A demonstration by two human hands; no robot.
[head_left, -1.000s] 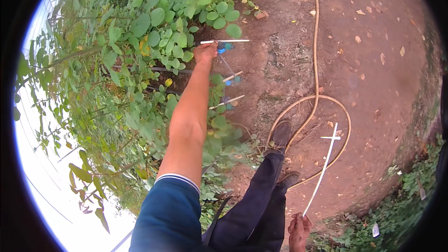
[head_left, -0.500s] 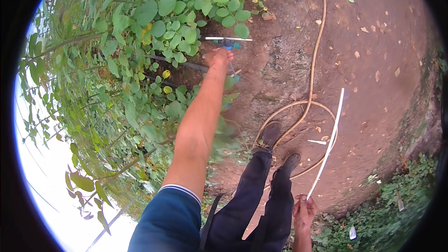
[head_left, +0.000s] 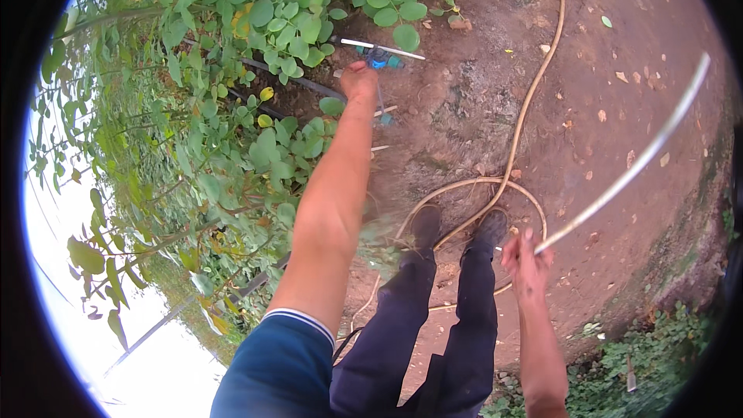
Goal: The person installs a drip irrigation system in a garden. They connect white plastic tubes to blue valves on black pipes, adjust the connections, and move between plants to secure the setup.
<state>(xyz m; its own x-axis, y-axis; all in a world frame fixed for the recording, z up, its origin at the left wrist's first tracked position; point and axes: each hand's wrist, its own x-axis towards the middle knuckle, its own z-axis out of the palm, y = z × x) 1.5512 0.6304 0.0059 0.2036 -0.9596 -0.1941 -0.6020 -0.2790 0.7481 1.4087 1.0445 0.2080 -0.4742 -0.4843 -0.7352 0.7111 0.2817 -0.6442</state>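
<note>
My right hand (head_left: 529,265), at the lower right, is closed round the lower end of a long thin white rod (head_left: 631,173). The rod slants up to the right, its far end blurred. My left arm reaches out to the plants, where my left hand (head_left: 359,83) is down by a blue and green pipe fitting (head_left: 377,59). Its fingers look curled in, just left of the fitting; what they hold, if anything, is hidden. Across the fitting lies a shorter white stick (head_left: 385,48). A second blue-green piece (head_left: 386,119) sits on the soil below it.
Leafy bushes (head_left: 255,46) fill the left side. Dark pipes (head_left: 298,81) run out from under them. A tan hose (head_left: 529,101) crosses the dirt and loops around my shoes (head_left: 489,231). Low green plants (head_left: 665,352) grow at the lower right.
My right hand has risen, swinging the white rod up and to the right. My left hand has drawn slightly left off the blue fitting, which now shows more fully. My feet have shifted.
</note>
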